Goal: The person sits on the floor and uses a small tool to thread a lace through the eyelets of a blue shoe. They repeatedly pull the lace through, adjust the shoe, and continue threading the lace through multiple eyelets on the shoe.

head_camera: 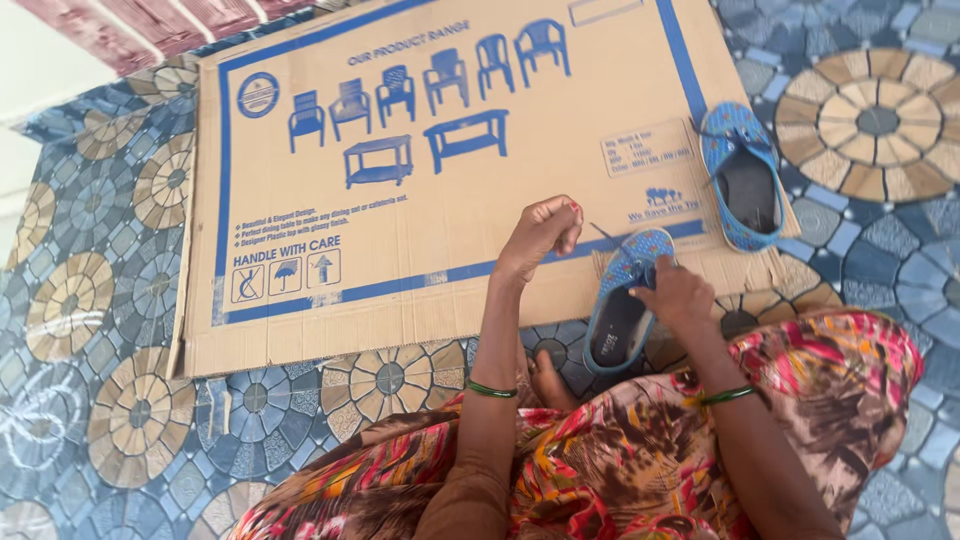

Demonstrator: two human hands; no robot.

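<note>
My left hand (545, 232) is raised over the flattened cardboard sheet (400, 230), fingers pinched together on a thin thread that runs toward the near shoe; the thread is barely visible. A blue patterned slip-on shoe (622, 300) with a dark insole lies at the cardboard's near edge, and my right hand (678, 292) grips it at its upper side. A second matching blue shoe (742, 178) rests on the cardboard's right edge, untouched. Green bangles sit on both wrists.
The cardboard, printed with blue chair and table drawings, lies on a patterned floor (120, 400) of blue and tan circles. My lap in a bright red, orange and brown floral garment (640, 450) fills the bottom, with a bare foot (548, 380) showing beneath it.
</note>
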